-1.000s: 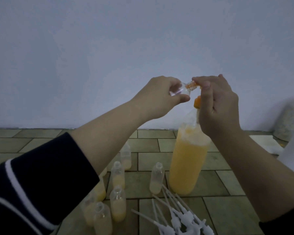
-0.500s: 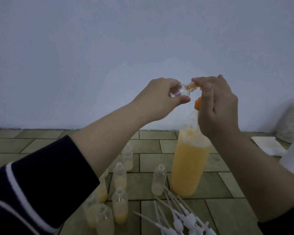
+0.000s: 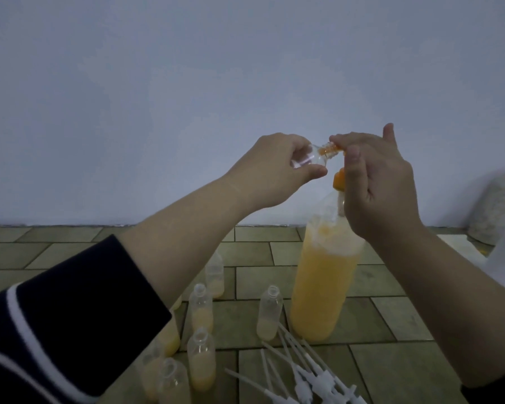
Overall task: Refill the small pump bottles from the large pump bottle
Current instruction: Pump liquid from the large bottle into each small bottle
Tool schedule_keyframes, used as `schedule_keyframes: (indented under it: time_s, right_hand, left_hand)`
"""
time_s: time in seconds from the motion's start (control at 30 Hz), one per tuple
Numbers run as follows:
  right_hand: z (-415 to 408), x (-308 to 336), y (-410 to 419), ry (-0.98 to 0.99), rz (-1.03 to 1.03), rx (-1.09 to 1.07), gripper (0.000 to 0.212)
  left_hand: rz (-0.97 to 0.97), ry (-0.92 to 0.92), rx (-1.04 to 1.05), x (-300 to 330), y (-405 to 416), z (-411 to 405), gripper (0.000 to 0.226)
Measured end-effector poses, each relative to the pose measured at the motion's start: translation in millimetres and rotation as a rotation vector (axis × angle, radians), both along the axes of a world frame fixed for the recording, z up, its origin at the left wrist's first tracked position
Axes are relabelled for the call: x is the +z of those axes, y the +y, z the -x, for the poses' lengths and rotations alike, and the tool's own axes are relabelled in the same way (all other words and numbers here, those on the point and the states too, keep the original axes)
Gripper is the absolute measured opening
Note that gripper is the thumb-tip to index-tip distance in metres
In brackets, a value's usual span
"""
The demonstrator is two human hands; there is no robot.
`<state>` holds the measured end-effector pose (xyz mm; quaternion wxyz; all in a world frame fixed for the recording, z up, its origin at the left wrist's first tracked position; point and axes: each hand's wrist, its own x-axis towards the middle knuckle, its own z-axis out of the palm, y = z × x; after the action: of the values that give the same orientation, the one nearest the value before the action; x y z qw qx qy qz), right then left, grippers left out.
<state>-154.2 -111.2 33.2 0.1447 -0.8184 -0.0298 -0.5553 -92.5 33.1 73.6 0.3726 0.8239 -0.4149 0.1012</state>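
Note:
My left hand [image 3: 274, 170] holds a small clear bottle [image 3: 312, 157] tipped almost on its side, its neck pointing right. My right hand [image 3: 382, 185] grips the orange pump head [image 3: 338, 180] of the large bottle [image 3: 324, 287], fingertips at the small bottle's mouth, where orange liquid shows. The large bottle stands on the tiled floor, mostly full of orange-yellow liquid with foam on top. Its neck is partly hidden by my right hand.
Several small uncapped bottles [image 3: 269, 313] with a little yellow liquid stand on the floor below my left forearm. White pump tops with long tubes [image 3: 303, 374] lie in a heap at the front. A pale bag [image 3: 496, 211] and white paper [image 3: 461, 246] sit at the right by the wall.
One finger of my right hand has lifted and now points up. Both hands stay at the pump nozzle with the small bottle held in the same spot.

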Motion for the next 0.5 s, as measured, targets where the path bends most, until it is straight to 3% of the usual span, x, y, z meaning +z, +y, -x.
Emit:
schedule_keyframes:
  time_s: [0.5]
  right_hand:
    - [-4, -5, 6, -0.023, -0.043, 0.007, 0.052]
  left_hand:
    - [0.001, 0.011, -0.004, -5, 0, -5, 0.039]
